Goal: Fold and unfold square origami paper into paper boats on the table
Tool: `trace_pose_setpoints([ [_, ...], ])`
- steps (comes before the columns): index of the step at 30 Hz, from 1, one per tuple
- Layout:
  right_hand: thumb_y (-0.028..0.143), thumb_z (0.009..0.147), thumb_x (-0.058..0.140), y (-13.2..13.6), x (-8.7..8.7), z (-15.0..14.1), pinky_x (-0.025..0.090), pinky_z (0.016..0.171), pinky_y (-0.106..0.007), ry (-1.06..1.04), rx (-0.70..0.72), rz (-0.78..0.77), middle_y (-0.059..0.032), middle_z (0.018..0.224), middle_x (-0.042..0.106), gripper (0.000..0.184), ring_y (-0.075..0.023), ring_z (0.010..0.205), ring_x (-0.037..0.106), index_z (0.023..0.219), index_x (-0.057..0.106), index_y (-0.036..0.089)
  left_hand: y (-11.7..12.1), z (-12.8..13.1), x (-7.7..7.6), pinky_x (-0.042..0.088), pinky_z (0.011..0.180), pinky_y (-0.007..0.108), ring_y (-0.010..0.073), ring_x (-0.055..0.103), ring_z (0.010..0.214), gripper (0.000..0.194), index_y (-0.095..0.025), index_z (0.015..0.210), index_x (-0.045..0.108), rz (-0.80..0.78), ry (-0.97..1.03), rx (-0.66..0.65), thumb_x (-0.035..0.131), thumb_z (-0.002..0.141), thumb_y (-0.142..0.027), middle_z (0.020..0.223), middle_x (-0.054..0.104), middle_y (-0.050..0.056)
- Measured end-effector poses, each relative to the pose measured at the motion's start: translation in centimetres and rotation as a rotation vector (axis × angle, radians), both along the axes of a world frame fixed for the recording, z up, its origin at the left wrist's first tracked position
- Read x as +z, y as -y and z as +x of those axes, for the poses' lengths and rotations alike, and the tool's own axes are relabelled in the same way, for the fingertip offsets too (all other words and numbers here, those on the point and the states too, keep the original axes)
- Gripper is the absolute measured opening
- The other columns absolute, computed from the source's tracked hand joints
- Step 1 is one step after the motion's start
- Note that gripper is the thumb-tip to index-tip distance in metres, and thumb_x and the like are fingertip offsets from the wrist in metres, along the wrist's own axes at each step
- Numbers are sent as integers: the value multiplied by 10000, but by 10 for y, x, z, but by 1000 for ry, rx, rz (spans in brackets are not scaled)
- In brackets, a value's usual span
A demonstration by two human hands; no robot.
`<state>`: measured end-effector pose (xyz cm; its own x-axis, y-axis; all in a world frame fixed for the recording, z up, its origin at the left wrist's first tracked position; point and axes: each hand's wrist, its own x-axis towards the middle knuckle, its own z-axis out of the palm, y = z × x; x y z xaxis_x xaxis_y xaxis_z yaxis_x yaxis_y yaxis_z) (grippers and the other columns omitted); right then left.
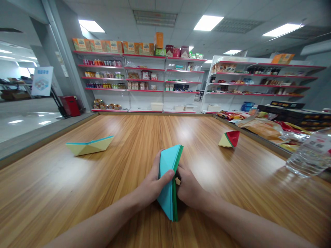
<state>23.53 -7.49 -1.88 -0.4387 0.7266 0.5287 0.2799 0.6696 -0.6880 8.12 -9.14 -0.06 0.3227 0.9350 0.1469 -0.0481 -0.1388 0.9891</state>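
Stocked shelves (pixel 144 69) behind wood-grain table (pixel 129 134). Far left: blue-edged yellow paper boat (pixel 90 146), well apart from you. Centre, near side of table: your left hand (pixel 150 187), forearm angled in from lower left, fingers clasping folded paper stack (pixel 168 160) on end, thumb across blue face. Step looks like working folds; next move likely calls for steady left hold. Your right hand (pixel 190 189) at green side, fingers curled, pinch unclear. Beyond: red-yellow paper piece (pixel 229 139), clear bottle (pixel 307 158).
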Motion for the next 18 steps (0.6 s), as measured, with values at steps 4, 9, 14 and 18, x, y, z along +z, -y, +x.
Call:
trace_pose_setpoints([
  [4,38,692,543,1,5,-4,489,757,-313,19,-68,-6,-80,1015,552,339,-194,889,546,1002,571,172,-4,4,-3,359,1015,361,256,446,1226,699,-262,1400,282,-134,258,-20,627,798,-345,1386,432,90],
  [9,195,754,597,-3,8,-2,486,741,-325,-93,-266,-27,-87,1036,529,452,-181,842,543,1195,498,184,-11,2,-5,508,769,356,273,644,908,493,-101,1170,539,-369,390,-62,663,761,-346,1065,647,181],
  [14,478,887,415,-12,1,2,460,496,-253,-373,-172,-448,-32,749,546,374,-120,561,534,930,573,142,-11,2,-4,520,665,340,238,667,734,424,-70,1057,592,-366,377,-124,722,701,-258,998,664,184],
  [18,537,830,503,-11,0,-2,443,428,-238,-395,102,-611,40,521,461,393,-105,437,495,725,509,158,-12,3,-5,521,618,319,196,648,619,325,-37,931,628,-391,323,-101,722,696,-241,802,687,163],
])
